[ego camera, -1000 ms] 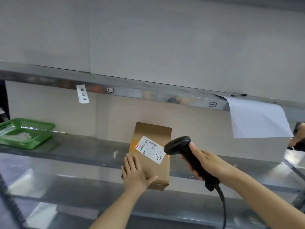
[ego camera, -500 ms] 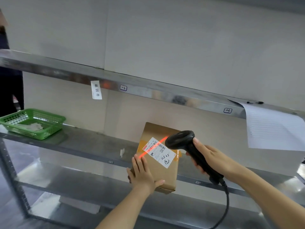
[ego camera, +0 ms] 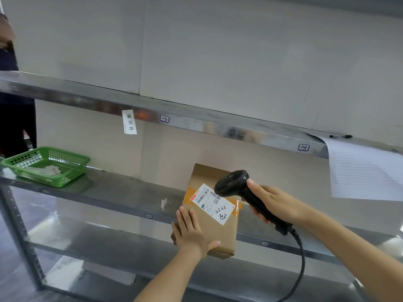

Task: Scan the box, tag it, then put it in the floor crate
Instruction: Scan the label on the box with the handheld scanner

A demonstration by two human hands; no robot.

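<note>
Left hand (ego camera: 192,233) grips the box (ego camera: 214,229) by its lower left corner, held up before the shelf's (ego camera: 122,192) front edge. Right hand (ego camera: 274,203) wrapped around scanner (ego camera: 239,188), head just over the box's label (ego camera: 212,202).

Green mesh basket (ego camera: 46,165) on shelf (ego camera: 122,190), far left of hands; white paper tag (ego camera: 129,122) above-left; lined sheet (ego camera: 366,171) hanging above-right.

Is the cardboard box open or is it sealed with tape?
Sealed, as far as shown: the cardboard box has its flaps shut, with orange tape running under the shipping label.
</note>
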